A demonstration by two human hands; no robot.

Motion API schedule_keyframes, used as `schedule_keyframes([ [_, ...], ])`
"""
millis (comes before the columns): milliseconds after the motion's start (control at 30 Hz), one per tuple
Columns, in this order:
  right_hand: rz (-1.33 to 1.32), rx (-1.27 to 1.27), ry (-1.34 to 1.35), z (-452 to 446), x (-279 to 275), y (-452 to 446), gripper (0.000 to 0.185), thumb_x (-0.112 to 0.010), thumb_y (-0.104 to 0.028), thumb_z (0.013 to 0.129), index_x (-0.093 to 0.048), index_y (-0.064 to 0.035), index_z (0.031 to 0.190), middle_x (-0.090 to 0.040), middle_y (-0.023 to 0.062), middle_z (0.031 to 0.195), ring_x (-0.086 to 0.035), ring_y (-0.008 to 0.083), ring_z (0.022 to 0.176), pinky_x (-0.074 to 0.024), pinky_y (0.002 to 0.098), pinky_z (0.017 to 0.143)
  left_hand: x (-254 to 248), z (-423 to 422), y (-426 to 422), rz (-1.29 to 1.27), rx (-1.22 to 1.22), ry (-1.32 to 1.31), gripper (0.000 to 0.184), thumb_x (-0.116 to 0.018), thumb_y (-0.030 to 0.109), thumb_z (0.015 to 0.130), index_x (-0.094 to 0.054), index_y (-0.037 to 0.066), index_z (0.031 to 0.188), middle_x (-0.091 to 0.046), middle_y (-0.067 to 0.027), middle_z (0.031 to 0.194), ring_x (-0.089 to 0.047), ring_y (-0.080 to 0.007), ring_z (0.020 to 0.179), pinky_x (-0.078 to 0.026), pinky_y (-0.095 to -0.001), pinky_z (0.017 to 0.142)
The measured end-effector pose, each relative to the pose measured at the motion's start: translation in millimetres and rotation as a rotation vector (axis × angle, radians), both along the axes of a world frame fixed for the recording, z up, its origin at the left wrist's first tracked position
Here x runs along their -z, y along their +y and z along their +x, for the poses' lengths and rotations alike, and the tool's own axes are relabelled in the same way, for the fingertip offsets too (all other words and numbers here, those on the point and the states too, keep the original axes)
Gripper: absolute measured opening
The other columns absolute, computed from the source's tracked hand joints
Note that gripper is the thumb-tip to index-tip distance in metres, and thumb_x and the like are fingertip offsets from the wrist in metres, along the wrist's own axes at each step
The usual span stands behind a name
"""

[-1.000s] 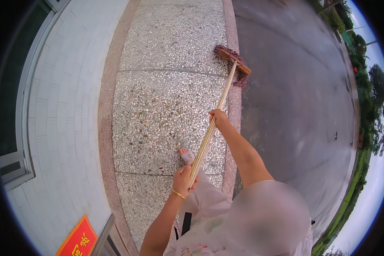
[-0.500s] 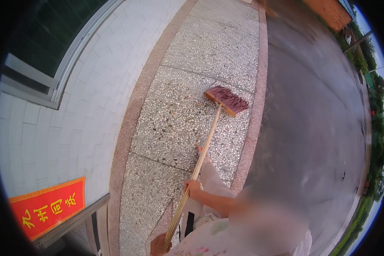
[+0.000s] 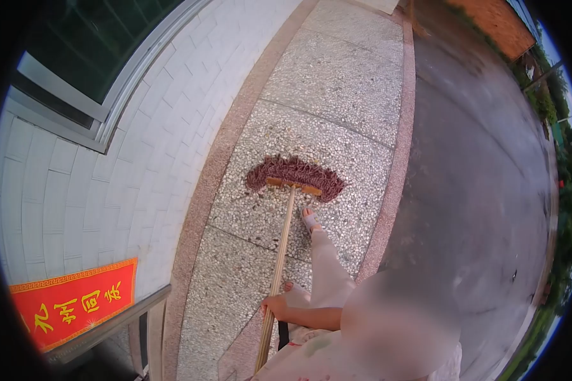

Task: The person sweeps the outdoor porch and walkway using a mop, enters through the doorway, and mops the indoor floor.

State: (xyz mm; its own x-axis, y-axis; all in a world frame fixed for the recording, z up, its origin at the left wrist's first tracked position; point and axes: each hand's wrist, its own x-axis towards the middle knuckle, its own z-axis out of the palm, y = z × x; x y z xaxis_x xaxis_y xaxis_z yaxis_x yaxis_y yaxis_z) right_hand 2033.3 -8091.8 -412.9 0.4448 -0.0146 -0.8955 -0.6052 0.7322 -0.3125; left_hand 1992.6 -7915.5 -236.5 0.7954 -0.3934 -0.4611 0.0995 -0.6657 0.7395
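My right hand [image 3: 275, 307] is closed around the pale, striped handle of a mop [image 3: 285, 244]. The handle slants from the bottom edge up to the wide mop head [image 3: 295, 173], which has an orange-yellow bar and dark red-purple strands. Those strands lie spread on the speckled stone walkway [image 3: 324, 82]. Just below the mop head and to its right is my front foot [image 3: 309, 220]; the other foot shows partly near my right hand. The handle's upper end runs out at the bottom edge, and my left hand is out of view there.
A white tiled wall [image 3: 133, 165] with a window [image 3: 76, 114] borders the walkway on the left. A red banner with yellow characters [image 3: 82, 301] hangs above a ledge [image 3: 114, 320]. To the right, past a pink border strip [image 3: 394, 190], lies grey paving [image 3: 476, 171].
The mop head has swung left and nearer, turning crosswise with its strands fanned out. My right hand has moved slightly left and down. My left hand has dropped out of view.
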Motion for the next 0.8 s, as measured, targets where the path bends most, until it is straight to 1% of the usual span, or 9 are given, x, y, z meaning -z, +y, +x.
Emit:
schedule_keyframes([
  [100,0.172,0.159,0.114,42.2,42.6,-43.1,0.013,-0.053,0.004,0.059,-0.047,0.0023,0.047,-0.049,0.0150,0.047,-0.050,0.0238,0.037,-0.0434,0.0353,0.035,18.6,35.5,-37.9,0.011,0.098,-0.092,0.028,-0.045,0.029,0.082,-0.052,0.005,0.095,-0.052,-0.0098,0.062,-0.048,-0.0187,0.049,-0.035,-0.0269,0.042],
  [167,-0.007,0.179,0.119,85.5,37.7,-95.1,0.012,-0.051,0.004,0.059,-0.046,0.0026,0.048,-0.047,0.0146,0.045,-0.049,0.0239,0.036,-0.0422,0.0349,0.033,31.9,68.9,-70.6,0.021,0.168,-0.159,0.029,-0.043,0.030,0.082,-0.052,0.006,0.095,-0.052,-0.0085,0.060,-0.047,-0.0165,0.045,-0.034,-0.0250,0.038],
  [300,-0.146,0.196,0.107,188.8,91.2,-200.8,0.010,-0.054,0.003,0.058,-0.050,0.0035,0.049,-0.048,0.0136,0.044,-0.049,0.0253,0.033,-0.0409,0.0353,0.029,44.2,140.9,-152.8,0.052,0.308,-0.285,0.030,-0.041,0.032,0.084,-0.052,0.006,0.094,-0.051,-0.0060,0.054,-0.046,-0.0120,0.037,-0.032,-0.0213,0.031],
  [367,-0.264,0.116,0.136,247.3,97.4,-271.5,0.011,-0.053,0.002,0.056,-0.047,0.0017,0.047,-0.047,0.0129,0.042,-0.048,0.0219,0.033,-0.0396,0.0331,0.030,24.0,202.7,-244.1,0.129,0.109,0.031,0.026,-0.041,0.032,0.084,-0.050,0.008,0.085,-0.051,-0.0053,0.055,-0.046,-0.0116,0.036,-0.031,-0.0207,0.029],
  [400,-0.274,0.230,0.019,272.3,99.9,-306.7,0.012,-0.053,0.002,0.056,-0.048,0.0020,0.045,-0.047,0.0122,0.042,-0.049,0.0220,0.033,-0.0400,0.0320,0.030,38.4,227.6,-272.8,0.007,-0.313,0.482,0.024,-0.042,0.030,0.083,-0.051,0.008,0.087,-0.051,-0.0050,0.059,-0.047,-0.0112,0.040,-0.034,-0.0204,0.031],
  [433,-0.351,0.100,0.168,301.2,120.9,-339.3,0.013,-0.055,0.001,0.056,-0.049,0.0015,0.045,-0.047,0.0128,0.041,-0.049,0.0233,0.033,-0.0397,0.0329,0.029,53.4,249.6,-298.4,-0.125,-0.743,0.922,0.023,-0.044,0.028,0.083,-0.051,0.008,0.090,-0.051,-0.0048,0.063,-0.048,-0.0108,0.043,-0.036,-0.0201,0.034],
  [633,-0.287,0.065,0.048,421.3,128.1,-484.0,0.021,-0.056,-0.005,0.068,-0.050,0.0015,0.049,-0.049,0.0134,0.045,-0.048,0.0225,0.036,-0.0430,0.0340,0.036,71.9,354.1,-420.1,-0.456,-0.656,0.883,0.030,-0.038,0.029,0.086,-0.051,0.006,0.100,-0.050,-0.0063,0.058,-0.040,-0.0078,0.035,-0.027,-0.0176,0.028],
  [767,-0.105,0.121,-0.119,433.2,107.7,-433.2,0.021,-0.055,-0.001,0.071,-0.047,0.0001,0.052,-0.046,0.0104,0.044,-0.046,0.0209,0.035,-0.0403,0.0318,0.033,68.7,373.9,-365.4,-0.493,-0.606,0.792,0.032,-0.037,0.028,0.087,-0.050,0.003,0.102,-0.051,-0.0063,0.057,-0.037,-0.0067,0.033,-0.023,-0.0167,0.027],
  [800,-0.083,0.270,-0.052,431.0,114.7,-402.5,0.020,-0.056,-0.001,0.071,-0.046,-0.0005,0.053,-0.046,0.0094,0.045,-0.046,0.0205,0.035,-0.0402,0.0313,0.033,58.4,374.2,-342.8,-0.433,-0.620,0.767,0.034,-0.038,0.028,0.087,-0.050,0.001,0.104,-0.051,-0.0059,0.057,-0.036,-0.0064,0.033,-0.023,-0.0166,0.027],
])
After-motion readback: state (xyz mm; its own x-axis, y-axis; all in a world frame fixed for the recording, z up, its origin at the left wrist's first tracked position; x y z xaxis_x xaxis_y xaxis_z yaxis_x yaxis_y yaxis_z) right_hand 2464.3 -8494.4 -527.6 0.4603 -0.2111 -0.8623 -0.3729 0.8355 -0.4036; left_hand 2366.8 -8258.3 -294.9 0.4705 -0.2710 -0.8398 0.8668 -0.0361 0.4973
